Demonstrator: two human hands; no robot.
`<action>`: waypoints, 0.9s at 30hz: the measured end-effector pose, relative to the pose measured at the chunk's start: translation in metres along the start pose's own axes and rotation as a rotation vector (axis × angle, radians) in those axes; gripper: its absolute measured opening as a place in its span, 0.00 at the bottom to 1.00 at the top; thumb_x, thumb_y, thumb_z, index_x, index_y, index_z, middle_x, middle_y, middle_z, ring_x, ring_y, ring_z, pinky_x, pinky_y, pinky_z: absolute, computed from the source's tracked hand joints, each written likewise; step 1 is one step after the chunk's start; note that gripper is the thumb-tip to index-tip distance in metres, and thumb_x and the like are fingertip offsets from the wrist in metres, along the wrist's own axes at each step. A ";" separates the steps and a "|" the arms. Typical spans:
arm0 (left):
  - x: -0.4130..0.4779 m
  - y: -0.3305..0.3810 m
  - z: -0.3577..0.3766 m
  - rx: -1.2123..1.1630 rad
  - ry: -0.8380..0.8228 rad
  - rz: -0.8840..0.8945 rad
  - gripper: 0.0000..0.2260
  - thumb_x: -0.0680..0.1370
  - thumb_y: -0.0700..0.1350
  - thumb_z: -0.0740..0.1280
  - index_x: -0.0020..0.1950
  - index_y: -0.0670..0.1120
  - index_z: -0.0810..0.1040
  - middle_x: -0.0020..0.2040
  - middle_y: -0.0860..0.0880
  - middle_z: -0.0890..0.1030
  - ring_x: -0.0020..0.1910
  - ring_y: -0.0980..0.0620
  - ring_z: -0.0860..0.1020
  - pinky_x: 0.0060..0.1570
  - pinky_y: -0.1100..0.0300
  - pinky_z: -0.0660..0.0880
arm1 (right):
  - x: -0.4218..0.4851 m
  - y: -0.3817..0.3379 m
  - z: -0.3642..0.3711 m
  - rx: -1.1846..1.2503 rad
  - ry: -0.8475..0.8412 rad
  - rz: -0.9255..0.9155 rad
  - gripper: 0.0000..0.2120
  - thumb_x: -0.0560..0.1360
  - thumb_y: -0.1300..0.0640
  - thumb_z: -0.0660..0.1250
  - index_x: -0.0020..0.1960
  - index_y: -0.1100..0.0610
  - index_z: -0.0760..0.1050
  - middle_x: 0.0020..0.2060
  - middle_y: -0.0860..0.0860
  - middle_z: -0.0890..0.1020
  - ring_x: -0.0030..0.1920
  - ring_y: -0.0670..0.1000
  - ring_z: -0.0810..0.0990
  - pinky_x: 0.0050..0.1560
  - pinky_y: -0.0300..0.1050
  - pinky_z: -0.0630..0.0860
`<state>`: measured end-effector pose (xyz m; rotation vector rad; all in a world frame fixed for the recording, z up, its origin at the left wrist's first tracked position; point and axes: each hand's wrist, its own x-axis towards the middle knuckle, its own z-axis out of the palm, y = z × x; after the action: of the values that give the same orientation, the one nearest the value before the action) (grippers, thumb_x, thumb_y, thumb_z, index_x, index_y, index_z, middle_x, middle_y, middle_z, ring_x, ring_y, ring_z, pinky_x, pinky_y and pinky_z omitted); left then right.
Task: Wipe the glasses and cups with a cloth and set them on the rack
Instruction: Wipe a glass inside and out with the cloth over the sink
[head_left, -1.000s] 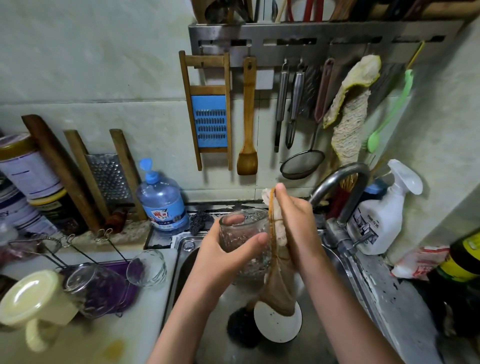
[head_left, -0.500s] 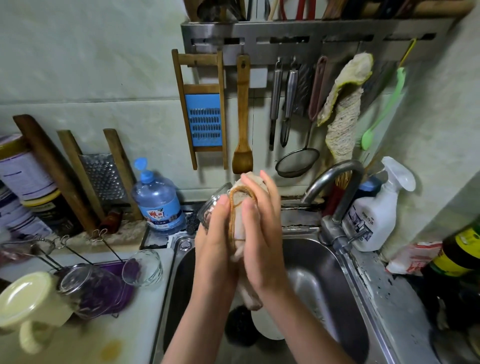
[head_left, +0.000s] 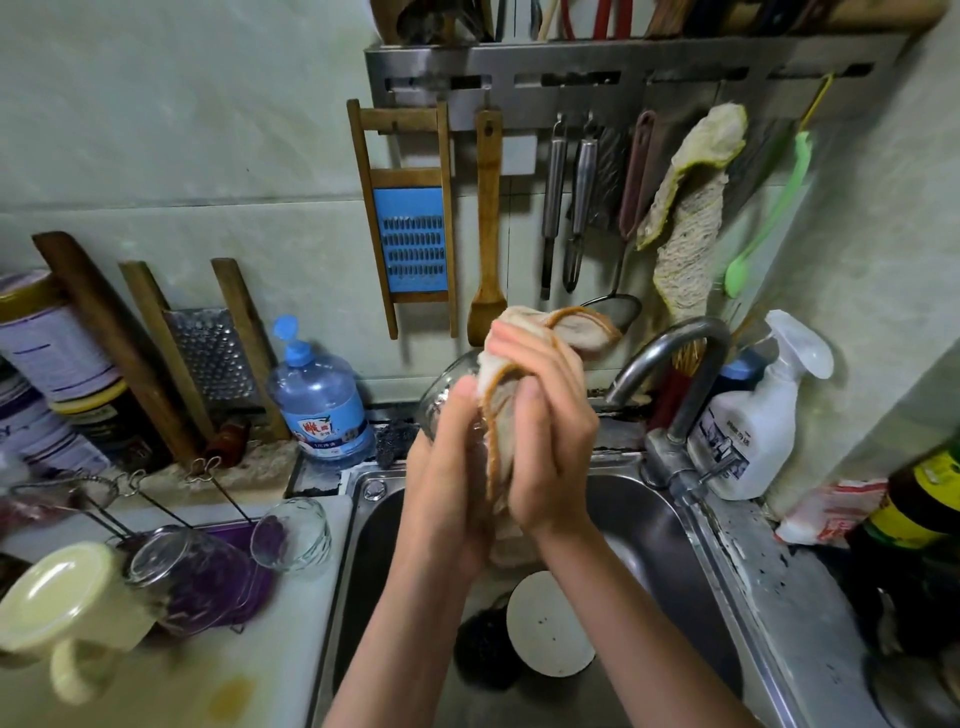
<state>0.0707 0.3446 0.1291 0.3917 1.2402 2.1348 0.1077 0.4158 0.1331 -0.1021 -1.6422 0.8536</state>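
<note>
Glass tumbler (head_left: 439, 400) (clear, textured wall): held above the back edge of the stainless steel sink (head_left: 670, 545), tilted; exact angle n/a, since most of it is hidden. Left grip (head_left: 447, 478) is wrapped round the glass tumbler body. Right grip (head_left: 548, 441) is clenched round the beige cloth w/ brown edging (head_left: 571, 332), pressing it onto the tumbler. Step in hand, est.: wiping.

Handling, est.:
- Glass tumbler: rigid, light, fragile; wall likely slick if wet. Hold at mid-body w/ a full wrap, not by the rim.
- Cloth: soft, limp; adds friction btwn palm and glass.

Set-down, est.: wire rack (head_left: 228, 621) on the white worktop (head_left: 249, 675), left of the sink. It carries a tipped clear glass (head_left: 171, 558) and a small clear glass (head_left: 293, 535); a cream mug (head_left: 67, 603) lies further left of the sink. Avoid glass-to-glass knocks when placing.
</note>
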 end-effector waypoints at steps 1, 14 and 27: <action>-0.001 0.002 0.004 0.006 0.021 0.029 0.20 0.68 0.55 0.73 0.53 0.42 0.81 0.49 0.44 0.83 0.47 0.51 0.82 0.47 0.58 0.79 | 0.000 -0.001 0.004 0.092 0.072 0.072 0.19 0.78 0.62 0.51 0.56 0.69 0.77 0.58 0.59 0.79 0.64 0.56 0.75 0.65 0.60 0.69; 0.012 -0.002 -0.012 0.535 0.038 0.497 0.32 0.63 0.57 0.73 0.62 0.47 0.70 0.52 0.59 0.78 0.53 0.66 0.78 0.53 0.72 0.71 | 0.003 -0.020 0.008 1.061 0.285 1.403 0.25 0.79 0.47 0.53 0.55 0.64 0.80 0.49 0.62 0.84 0.48 0.60 0.84 0.51 0.52 0.81; 0.024 0.016 -0.003 0.503 0.087 0.511 0.28 0.63 0.59 0.73 0.60 0.52 0.71 0.51 0.57 0.80 0.50 0.66 0.79 0.49 0.73 0.72 | 0.011 -0.044 -0.012 1.098 0.206 1.492 0.22 0.80 0.47 0.57 0.55 0.63 0.81 0.49 0.61 0.84 0.50 0.59 0.84 0.58 0.54 0.76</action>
<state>0.0454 0.3526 0.1400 0.9220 1.8924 2.2343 0.1319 0.3951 0.1671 -0.6414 -0.4648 2.6108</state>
